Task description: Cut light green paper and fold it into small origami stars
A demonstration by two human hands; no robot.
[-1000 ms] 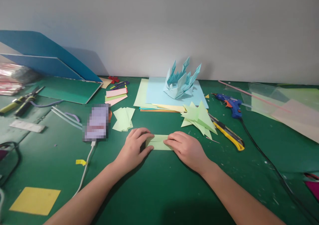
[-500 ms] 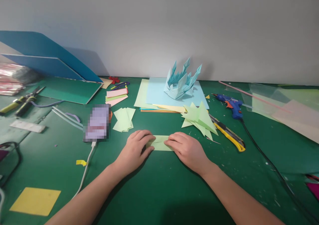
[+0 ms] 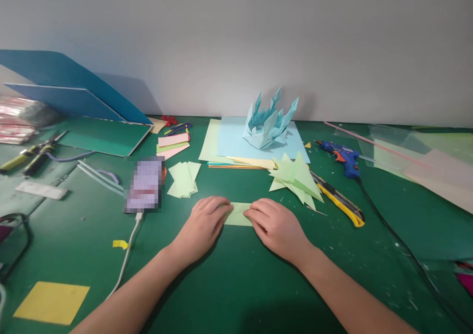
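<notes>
A small light-green paper strip [image 3: 238, 216] lies on the green table between my hands, its ends covered by my fingers. My left hand [image 3: 207, 223] is closed, with the fingertips and thumb together at the strip's left end. At the right end, my right hand [image 3: 275, 225] pinches the paper with its fingertips. Just beyond my left hand is a stack of light-green paper slips [image 3: 184, 179]. Folded light-green paper triangles [image 3: 295, 176] lie in a pile past my right hand.
A blue folded-paper model [image 3: 268, 127] stands on paper sheets at the back. To the right are a yellow utility knife [image 3: 342, 203] and a blue glue gun [image 3: 342, 157] with a black cord. A phone [image 3: 145, 183] on a white cable, pliers [image 3: 35, 154] and a yellow paper [image 3: 51, 303] are leftward.
My left thumb has drawn in from the strip's lower left edge toward my fingers. My right hand has barely moved, and the strip stays in place.
</notes>
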